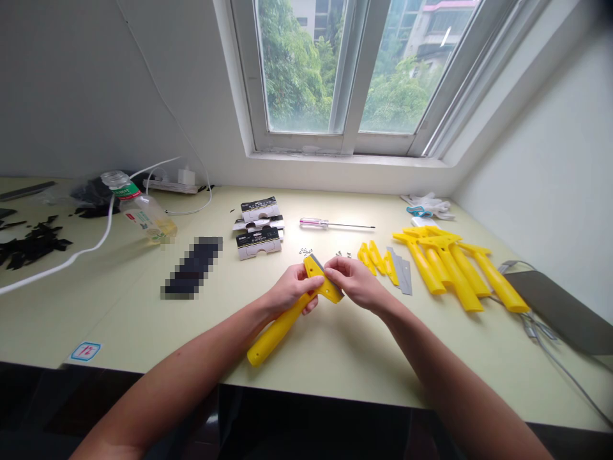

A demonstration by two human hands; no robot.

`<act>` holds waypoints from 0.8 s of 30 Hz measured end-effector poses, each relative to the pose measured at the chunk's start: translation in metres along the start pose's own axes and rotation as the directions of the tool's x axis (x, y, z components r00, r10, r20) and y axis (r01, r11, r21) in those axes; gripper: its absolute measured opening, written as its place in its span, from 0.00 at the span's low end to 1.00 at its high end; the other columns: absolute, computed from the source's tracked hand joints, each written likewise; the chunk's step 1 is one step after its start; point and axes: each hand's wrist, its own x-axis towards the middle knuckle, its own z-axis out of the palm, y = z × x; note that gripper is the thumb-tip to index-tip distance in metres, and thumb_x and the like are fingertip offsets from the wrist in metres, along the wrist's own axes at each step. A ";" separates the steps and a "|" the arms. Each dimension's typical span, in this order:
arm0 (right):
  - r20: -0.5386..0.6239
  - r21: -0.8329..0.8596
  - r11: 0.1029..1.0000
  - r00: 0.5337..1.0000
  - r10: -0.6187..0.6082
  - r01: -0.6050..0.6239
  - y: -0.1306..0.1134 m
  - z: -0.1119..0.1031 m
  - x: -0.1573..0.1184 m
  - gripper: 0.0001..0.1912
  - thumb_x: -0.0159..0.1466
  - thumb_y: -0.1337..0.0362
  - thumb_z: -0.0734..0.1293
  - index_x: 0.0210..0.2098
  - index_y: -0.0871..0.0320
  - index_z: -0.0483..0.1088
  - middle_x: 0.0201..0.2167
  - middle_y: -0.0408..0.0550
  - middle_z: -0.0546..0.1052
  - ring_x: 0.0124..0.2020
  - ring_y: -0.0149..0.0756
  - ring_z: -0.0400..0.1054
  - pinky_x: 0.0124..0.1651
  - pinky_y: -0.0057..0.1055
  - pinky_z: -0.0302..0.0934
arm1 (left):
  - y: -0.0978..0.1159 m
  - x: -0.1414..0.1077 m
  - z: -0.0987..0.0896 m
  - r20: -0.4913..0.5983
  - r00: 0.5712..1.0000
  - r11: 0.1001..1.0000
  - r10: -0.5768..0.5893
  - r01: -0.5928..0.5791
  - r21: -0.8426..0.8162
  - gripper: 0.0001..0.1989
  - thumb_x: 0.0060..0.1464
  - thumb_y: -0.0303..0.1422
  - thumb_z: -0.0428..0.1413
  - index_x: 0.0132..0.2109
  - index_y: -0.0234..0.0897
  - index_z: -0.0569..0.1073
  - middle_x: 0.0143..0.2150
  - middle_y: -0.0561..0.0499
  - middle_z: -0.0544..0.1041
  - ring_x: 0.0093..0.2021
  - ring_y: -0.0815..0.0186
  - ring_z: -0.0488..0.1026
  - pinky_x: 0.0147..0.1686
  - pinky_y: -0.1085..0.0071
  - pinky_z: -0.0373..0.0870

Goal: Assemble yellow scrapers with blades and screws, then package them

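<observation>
My left hand (293,289) is wrapped round the neck of a yellow scraper (276,332), thumb on its wide head. The scraper's handle points down and left toward the table's front edge. A grey blade (339,292) lies along the head's far edge. My right hand (357,281) pinches at that blade edge, its fingertips partly hiding the blade. Just beyond the head lie several small screws (306,251), with a few more screws (341,254) to their right. Beside my right hand are several small yellow plates (375,258) and loose grey blades (405,276).
Several yellow scraper handles (460,275) are piled at the right, near a dark flat object (560,306) and cables. A screwdriver (335,224) lies behind my hands, with black-and-white packages (258,243) to its left. Farther left are a tilted bottle (148,214) and black scraps (33,244).
</observation>
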 end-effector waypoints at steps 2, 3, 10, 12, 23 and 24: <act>-0.002 -0.023 1.000 1.000 0.002 -0.002 0.002 0.001 0.000 0.11 0.65 0.57 0.63 0.31 0.58 0.69 0.27 0.42 0.71 0.26 0.29 0.62 0.26 0.27 0.55 | 0.001 0.000 0.000 0.002 1.000 1.000 -0.009 0.009 0.005 0.14 0.57 0.40 0.59 0.39 0.32 0.68 0.29 0.52 0.71 0.18 0.75 0.66 0.16 0.77 0.62; -0.002 -0.035 0.999 1.000 0.000 0.000 0.004 0.000 0.001 0.11 0.65 0.57 0.63 0.32 0.58 0.69 0.28 0.43 0.72 0.26 0.30 0.63 0.27 0.27 0.56 | 0.001 0.000 -0.001 0.001 1.000 1.000 -0.012 0.012 0.002 0.14 0.57 0.40 0.59 0.39 0.32 0.68 0.30 0.52 0.71 0.19 0.75 0.66 0.16 0.77 0.62; -0.129 -0.394 0.916 0.983 -0.132 0.071 0.020 -0.024 0.046 0.13 0.67 0.62 0.61 0.44 0.57 0.76 0.39 0.50 0.80 0.35 0.35 0.73 0.38 0.31 0.65 | 0.006 0.003 -0.012 -0.093 0.996 0.995 -0.012 0.002 -0.099 0.17 0.53 0.41 0.62 0.38 0.34 0.66 0.27 0.56 0.67 0.18 0.75 0.66 0.14 0.78 0.59; -0.037 -0.557 0.822 0.985 -0.169 0.120 0.024 -0.026 0.069 0.15 0.68 0.64 0.60 0.49 0.56 0.76 0.41 0.51 0.81 0.34 0.35 0.73 0.39 0.31 0.65 | 0.007 0.004 -0.014 -0.129 0.992 0.993 -0.012 -0.003 -0.119 0.17 0.52 0.41 0.62 0.37 0.34 0.65 0.26 0.57 0.65 0.17 0.74 0.65 0.13 0.78 0.58; 0.133 -0.714 0.665 0.975 -0.179 0.219 0.034 -0.005 0.111 0.11 0.62 0.72 0.62 0.32 0.58 0.77 0.36 0.52 0.80 0.37 0.40 0.71 0.39 0.31 0.59 | 0.003 0.005 -0.012 -0.100 0.995 0.988 0.007 -0.022 -0.150 0.15 0.53 0.39 0.61 0.35 0.34 0.64 0.24 0.58 0.63 0.17 0.73 0.66 0.14 0.76 0.59; 0.125 -0.714 0.670 0.978 -0.167 0.205 0.033 -0.007 0.110 0.10 0.62 0.72 0.63 0.31 0.59 0.76 0.35 0.52 0.79 0.36 0.39 0.71 0.37 0.31 0.59 | 0.003 0.005 -0.012 -0.100 0.995 0.989 0.005 -0.020 -0.148 0.15 0.53 0.39 0.60 0.35 0.34 0.64 0.24 0.57 0.63 0.17 0.73 0.66 0.14 0.76 0.59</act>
